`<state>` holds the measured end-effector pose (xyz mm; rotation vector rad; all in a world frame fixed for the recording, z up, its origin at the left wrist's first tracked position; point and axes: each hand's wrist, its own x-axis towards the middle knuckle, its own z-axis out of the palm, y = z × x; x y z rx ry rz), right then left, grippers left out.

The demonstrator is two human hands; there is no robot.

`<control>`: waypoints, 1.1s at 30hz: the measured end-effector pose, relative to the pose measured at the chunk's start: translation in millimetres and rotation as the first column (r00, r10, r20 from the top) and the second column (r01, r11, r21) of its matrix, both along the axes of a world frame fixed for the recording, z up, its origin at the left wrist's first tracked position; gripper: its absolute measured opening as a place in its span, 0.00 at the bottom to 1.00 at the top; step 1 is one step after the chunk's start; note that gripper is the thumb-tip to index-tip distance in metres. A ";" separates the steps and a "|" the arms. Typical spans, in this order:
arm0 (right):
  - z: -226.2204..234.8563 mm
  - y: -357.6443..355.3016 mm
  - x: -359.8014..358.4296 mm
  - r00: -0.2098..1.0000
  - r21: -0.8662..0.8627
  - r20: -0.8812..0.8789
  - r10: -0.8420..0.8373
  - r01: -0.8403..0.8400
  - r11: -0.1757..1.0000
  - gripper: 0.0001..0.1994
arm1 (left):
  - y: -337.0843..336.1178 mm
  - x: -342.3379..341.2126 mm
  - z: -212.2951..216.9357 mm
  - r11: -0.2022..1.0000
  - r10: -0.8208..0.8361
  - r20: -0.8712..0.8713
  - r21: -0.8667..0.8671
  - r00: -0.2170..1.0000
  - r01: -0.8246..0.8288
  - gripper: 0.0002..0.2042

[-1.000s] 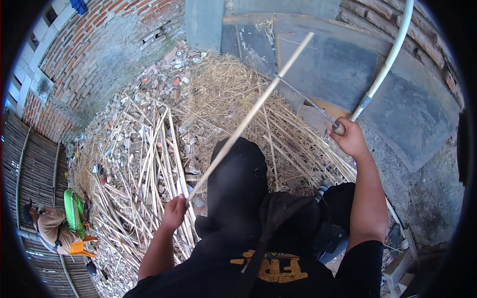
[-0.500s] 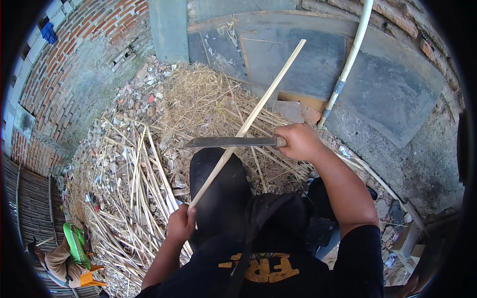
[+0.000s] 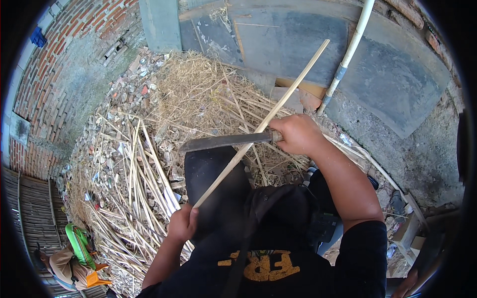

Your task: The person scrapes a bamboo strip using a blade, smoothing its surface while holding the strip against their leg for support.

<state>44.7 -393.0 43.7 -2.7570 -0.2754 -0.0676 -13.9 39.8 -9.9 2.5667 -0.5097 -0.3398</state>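
A left hand [image 3: 182, 223] grips the seven-o'clock end of a pale wooden strip [image 3: 274, 113], which slants up toward one o'clock. The right hand [image 3: 298, 134] closes its fingers round the handle of a long knife [image 3: 213, 142], its blade crossing the strip and pointing to nine o'clock. Many loose strips [image 3: 134, 169] lie at nine o'clock, dry straw [image 3: 189, 89] at eleven, a brick wall [image 3: 64, 54] at ten, and another person [image 3: 64, 265] sits at eight.
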 end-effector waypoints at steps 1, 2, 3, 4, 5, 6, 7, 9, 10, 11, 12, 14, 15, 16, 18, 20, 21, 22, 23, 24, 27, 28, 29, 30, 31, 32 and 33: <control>-1.0 -0.5 1.6 0.995 0.010 -0.090 -0.048 0.049 0.999 0.12 | -0.2 -0.4 -1.3 1.000 0.001 -0.003 0.008 1.000 -0.001 0.18; -6.4 -5.0 5.8 0.994 0.008 -0.096 -0.048 0.049 0.999 0.12 | -3.0 -0.8 -1.4 1.000 0.001 -0.009 0.006 1.000 -0.001 0.18; -17.1 -12.7 11.6 0.986 0.107 -0.101 -0.134 0.145 0.984 0.15 | -7.6 -0.7 1.2 1.000 0.022 -0.003 0.021 1.000 -0.022 0.18; -22.0 -19.8 15.4 0.969 0.195 -0.102 -0.224 0.240 0.951 0.17 | -11.7 1.3 1.9 0.999 0.040 0.013 0.025 0.999 -0.040 0.18; -25.9 -25.0 15.2 0.972 0.123 -0.045 -0.229 0.232 0.965 0.19 | -10.8 2.7 1.8 0.999 0.034 0.017 0.019 0.999 -0.035 0.18; -23.1 -23.6 14.3 0.973 0.125 -0.040 -0.225 0.228 0.966 0.19 | -6.3 3.1 2.3 1.000 0.023 0.001 0.013 1.000 -0.023 0.18; -19.5 -21.9 10.4 0.975 0.097 -0.001 -0.220 0.219 0.971 0.17 | -3.2 3.9 3.2 1.000 0.010 -0.014 0.006 1.000 -0.010 0.18; -10.4 -13.0 3.4 0.976 0.065 0.036 -0.213 0.210 0.975 0.16 | 0.1 5.3 3.3 0.999 0.004 -0.045 -0.054 0.999 -0.006 0.18; -5.0 -3.6 1.6 0.988 0.018 0.013 -0.153 0.153 0.988 0.14 | 2.2 5.8 1.8 0.993 -0.005 -0.080 -0.115 0.997 -0.004 0.19; -2.6 1.8 1.5 0.996 -0.028 -0.013 -0.094 0.093 0.995 0.13 | 4.0 7.1 -0.9 0.993 -0.003 -0.084 -0.119 0.996 -0.007 0.19; -3.2 0.6 0.6 0.996 -0.026 -0.017 -0.093 0.092 0.995 0.13 | 3.9 7.5 -2.5 0.990 -0.019 -0.081 -0.139 0.997 0.007 0.19; -4.0 -4.3 3.4 0.994 0.066 -0.060 -0.094 0.098 0.993 0.11 | 2.0 8.4 -5.1 0.987 -0.030 -0.084 -0.157 0.996 0.017 0.19; -7.4 -9.3 10.6 0.978 0.132 -0.115 -0.176 0.190 0.973 0.11 | -1.7 11.1 -6.2 0.990 -0.011 -0.082 -0.142 0.997 0.000 0.19; -11.4 -10.2 11.0 0.977 0.129 -0.114 -0.178 0.192 0.973 0.11 | -3.9 12.1 -6.7 0.992 0.008 -0.079 -0.126 0.997 -0.018 0.19; -13.2 -9.6 12.6 0.983 0.024 -0.040 -0.178 0.179 0.984 0.13 | -1.0 12.8 -3.4 0.996 -0.003 -0.078 -0.093 0.997 -0.004 0.19; -10.2 -5.9 8.1 0.989 0.002 -0.008 -0.150 0.150 0.989 0.13 | -0.1 10.6 1.6 0.998 -0.013 -0.069 -0.058 0.998 0.009 0.18; -10.0 -1.9 5.2 0.993 -0.019 0.007 -0.118 0.118 0.993 0.13 | -0.6 3.8 2.4 0.999 0.007 -0.049 -0.047 0.999 -0.009 0.18; -7.8 2.6 4.2 0.993 -0.016 0.005 -0.115 0.115 0.993 0.13 | -0.3 0.2 2.7 0.999 0.026 -0.029 -0.036 0.999 -0.027 0.17; -3.8 8.4 4.0 0.998 -0.054 0.012 -0.067 0.068 0.996 0.13 | 1.3 0.7 0.5 0.998 0.034 -0.025 -0.047 0.999 -0.035 0.17; -1.8 10.9 1.3 1.000 -0.097 0.009 -0.022 0.022 0.995 0.12 | 0.6 0.4 -3.1 0.998 0.036 -0.036 -0.049 0.999 -0.037 0.17; -18.0 -12.8 15.7 0.973 0.121 -0.089 -0.212 0.222 0.968 0.13 | -5.2 5.2 -12.2 0.996 0.051 -0.026 -0.076 0.998 -0.053 0.17; -21.9 -26.2 19.3 0.972 0.115 -0.078 -0.220 0.228 0.967 0.13 | -7.3 7.3 -8.6 0.995 0.043 -0.017 -0.085 0.999 -0.044 0.17; -27.3 -41.2 21.5 0.958 0.067 0.004 -0.287 0.286 0.956 0.14 | -8.4 7.6 -2.6 0.998 0.031 -0.030 -0.060 0.999 -0.032 0.17; -27.3 -45.7 22.7 0.937 0.034 0.084 -0.339 0.338 0.941 0.14 | -6.0 6.6 1.4 0.999 0.028 -0.045 -0.024 0.999 -0.029 0.18; -28.1 -48.1 20.9 0.945 0.069 0.088 -0.316 0.310 0.948 0.15 | -4.3 6.9 2.3 0.999 0.027 -0.038 -0.022 0.999 -0.028 0.18; -28.8 -48.6 20.1 0.943 0.073 0.094 -0.318 0.312 0.947 0.15 | -3.1 7.5 3.2 1.000 0.014 -0.027 -0.015 1.000 -0.014 0.18; -23.6 -42.9 16.8 0.954 0.032 0.042 -0.296 0.295 0.955 0.15 | -1.5 6.4 3.3 1.000 0.003 -0.026 -0.007 1.000 -0.003 0.19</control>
